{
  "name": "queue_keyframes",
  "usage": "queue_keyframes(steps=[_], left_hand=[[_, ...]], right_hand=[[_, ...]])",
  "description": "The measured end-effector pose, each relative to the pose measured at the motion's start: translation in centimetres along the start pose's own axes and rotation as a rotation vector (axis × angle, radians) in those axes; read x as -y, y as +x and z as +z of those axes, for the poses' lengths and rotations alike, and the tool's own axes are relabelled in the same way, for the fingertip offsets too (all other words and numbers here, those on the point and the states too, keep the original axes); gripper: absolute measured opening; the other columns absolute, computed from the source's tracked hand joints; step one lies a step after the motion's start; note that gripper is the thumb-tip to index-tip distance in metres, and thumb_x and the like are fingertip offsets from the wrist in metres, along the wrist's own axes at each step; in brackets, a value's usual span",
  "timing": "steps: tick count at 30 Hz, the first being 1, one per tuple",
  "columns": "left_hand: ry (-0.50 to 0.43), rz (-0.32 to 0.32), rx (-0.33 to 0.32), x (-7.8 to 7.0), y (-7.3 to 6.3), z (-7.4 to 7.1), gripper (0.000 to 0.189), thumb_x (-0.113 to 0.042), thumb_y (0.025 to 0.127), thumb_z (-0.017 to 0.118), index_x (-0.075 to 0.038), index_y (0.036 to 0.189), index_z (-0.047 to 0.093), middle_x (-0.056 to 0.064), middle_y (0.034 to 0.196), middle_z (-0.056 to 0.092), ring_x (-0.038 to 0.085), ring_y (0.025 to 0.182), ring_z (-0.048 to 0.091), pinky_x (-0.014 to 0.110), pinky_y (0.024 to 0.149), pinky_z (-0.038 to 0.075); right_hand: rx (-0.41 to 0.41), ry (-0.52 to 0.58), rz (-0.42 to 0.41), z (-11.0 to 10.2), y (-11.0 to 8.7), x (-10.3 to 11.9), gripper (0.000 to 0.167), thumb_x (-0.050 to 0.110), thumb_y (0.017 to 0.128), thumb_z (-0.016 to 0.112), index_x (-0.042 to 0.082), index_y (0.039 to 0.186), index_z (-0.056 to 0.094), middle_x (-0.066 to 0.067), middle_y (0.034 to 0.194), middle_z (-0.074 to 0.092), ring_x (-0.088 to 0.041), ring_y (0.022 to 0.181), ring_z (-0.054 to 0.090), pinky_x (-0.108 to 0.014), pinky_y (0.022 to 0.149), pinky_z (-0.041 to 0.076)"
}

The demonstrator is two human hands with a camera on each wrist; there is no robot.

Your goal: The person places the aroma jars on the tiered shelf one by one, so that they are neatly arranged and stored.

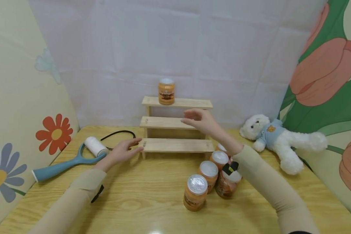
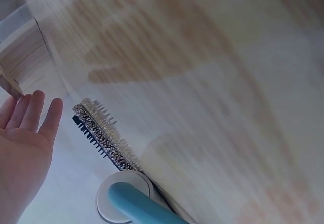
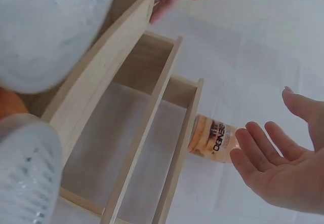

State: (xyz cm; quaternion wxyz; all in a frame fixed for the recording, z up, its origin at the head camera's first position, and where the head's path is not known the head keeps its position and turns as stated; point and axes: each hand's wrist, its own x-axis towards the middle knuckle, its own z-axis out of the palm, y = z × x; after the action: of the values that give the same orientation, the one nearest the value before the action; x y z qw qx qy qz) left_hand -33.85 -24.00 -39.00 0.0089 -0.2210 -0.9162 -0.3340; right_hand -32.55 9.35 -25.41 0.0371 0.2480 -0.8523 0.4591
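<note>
A three-step wooden shelf (image 1: 175,145) stands against the back cloth. One orange can (image 1: 166,92) with dark lettering sits upright on its top step, left of the middle. My left hand (image 1: 121,152) is at the left end of the lowest step, fingers extended, fingertips right at the board's edge. Over the right part of the middle step, my right hand (image 1: 203,122) hovers with loosely bent fingers and holds nothing. The right wrist view shows that hand (image 3: 288,168) with thumb spread from the fingers, overlapping the lower end of the can (image 3: 215,138).
Several orange cans (image 1: 196,192) with silver tops stand on the table at front right, partly below my right forearm. A white plush bear (image 1: 276,136) lies at right. A blue-handled lint roller (image 1: 67,165) lies at left, beside a glittery hairbrush (image 2: 106,138) and a black cord (image 1: 120,131).
</note>
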Motion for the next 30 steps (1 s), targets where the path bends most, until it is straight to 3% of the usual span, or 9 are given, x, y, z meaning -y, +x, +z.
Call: queue_keyframes(steps=[9,16,23,30], left_hand=[[-0.016,-0.017,0.004,0.1,0.1,0.0,0.066,-0.046,0.095,0.05,-0.003,0.144,0.036,0.02,0.146,0.038,0.04,0.129,0.043,0.056,0.104,0.038],[-0.013,-0.005,0.002,0.0,0.0,0.0,0.066,-0.045,0.096,0.05,-0.003,0.144,0.035,0.021,0.146,0.037,0.041,0.128,0.042,0.056,0.103,0.039],[-0.008,-0.001,0.002,0.0,0.0,-0.1,0.065,-0.041,0.097,0.05,0.0,0.144,0.034,0.023,0.146,0.037,0.042,0.128,0.041,0.057,0.103,0.038],[-0.011,0.003,0.004,-0.2,-0.1,-0.1,0.064,-0.041,0.097,0.05,0.0,0.144,0.035,0.023,0.145,0.037,0.042,0.128,0.042,0.057,0.102,0.038]], right_hand=[[0.036,0.02,-0.086,0.5,-4.4,-0.4,0.041,0.021,0.088,0.068,0.001,0.123,0.06,-0.014,0.12,0.064,-0.024,0.106,0.064,-0.032,0.089,0.054],[0.068,-0.017,-0.054,0.7,-7.7,-0.9,0.041,0.029,0.088,0.067,0.012,0.125,0.06,-0.006,0.125,0.062,-0.021,0.114,0.059,-0.035,0.098,0.049],[0.102,-0.019,-0.061,0.9,-10.2,-1.9,0.045,0.027,0.086,0.069,0.011,0.127,0.058,-0.008,0.122,0.063,-0.022,0.111,0.061,-0.034,0.093,0.052],[0.12,0.059,-0.007,1.4,-12.2,-2.8,0.046,0.026,0.086,0.069,0.007,0.126,0.059,-0.01,0.122,0.063,-0.027,0.11,0.061,-0.033,0.092,0.052]])
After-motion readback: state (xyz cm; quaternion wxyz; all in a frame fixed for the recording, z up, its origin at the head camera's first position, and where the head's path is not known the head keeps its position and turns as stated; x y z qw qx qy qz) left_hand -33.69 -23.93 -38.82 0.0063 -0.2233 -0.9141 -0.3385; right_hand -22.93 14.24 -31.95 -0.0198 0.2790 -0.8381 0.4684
